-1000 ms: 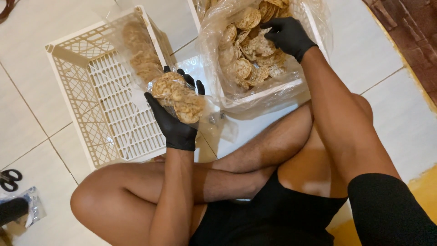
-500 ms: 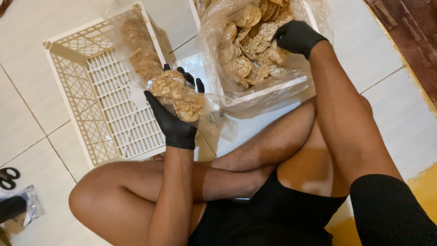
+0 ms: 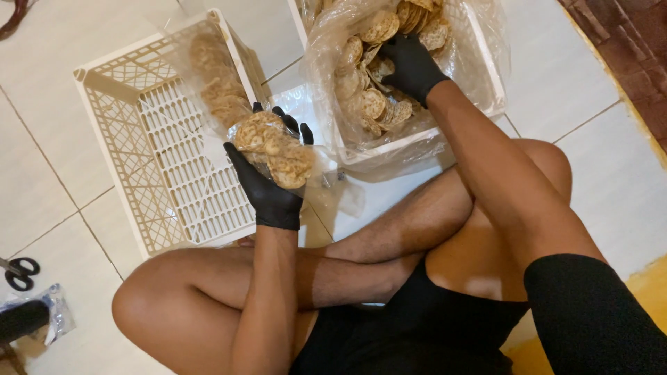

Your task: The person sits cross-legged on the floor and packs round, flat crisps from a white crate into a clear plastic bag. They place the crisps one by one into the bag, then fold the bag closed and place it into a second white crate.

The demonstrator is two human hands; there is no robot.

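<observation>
**Crackers going from the lined crate into a clear bag**

The clear plastic bag of round crackers (image 3: pixel 272 149) is held up over the near edge of the empty white crate (image 3: pixel 132 173), just in front of the person's crossed legs. The left hand (image 3: pixel 267 187), in a black glove, cups the bag from below with its fingers curled up round the filled bottom end, so the grip is closed on it. The bag's open upper part rises slack towards the far side of the crate, with more crackers showing dimly through the plastic.

The right hand (image 3: pixel 411 66), also black-gloved, is down among the loose crackers (image 3: pixel 372 104) in the second white crate (image 3: pixel 486 90), which is lined with a clear plastic sheet. Its fingers are bent into the pile; from here I cannot tell whether they have closed on a cracker or only rest on the heap. That crate stands just beyond the person's right knee, touching or nearly touching the first one at the corner.

The person sits cross-legged on a pale tiled floor (image 3: pixel 42 180) in black shorts. Off to the left, well apart from the crates, lie a pair of black-handled scissors (image 3: pixel 19 272) and a small plastic-wrapped packet (image 3: pixel 42 319).
</observation>
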